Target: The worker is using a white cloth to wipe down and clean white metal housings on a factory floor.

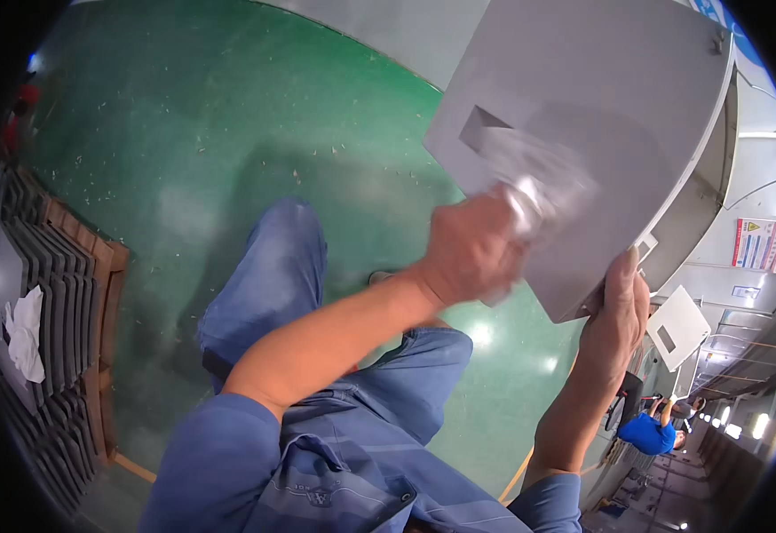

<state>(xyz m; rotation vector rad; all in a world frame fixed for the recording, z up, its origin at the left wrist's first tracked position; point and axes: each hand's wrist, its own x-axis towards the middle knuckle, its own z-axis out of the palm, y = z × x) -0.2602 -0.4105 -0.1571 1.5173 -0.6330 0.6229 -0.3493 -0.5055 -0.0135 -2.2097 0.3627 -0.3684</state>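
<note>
A large flat grey panel (619,98) with a rectangular cutout (484,130) fills the upper right. My right hand (619,298) grips its lower corner, thumb over the edge and the other fingers mostly hidden behind. In front of the panel's face, my left hand (477,244) is closed on a crumpled white cloth (543,182). Both cloth and hand are smeared by motion, and the cloth overlaps the panel just below the cutout.
At the left, stacked dark grey panels (68,302) stand on a wooden pallet (108,293), with another white cloth (26,336) on them. A pale panel with a cutout (677,329) hangs at the right. Beyond it, a person in blue (650,435) is at work. The floor (184,115) is green.
</note>
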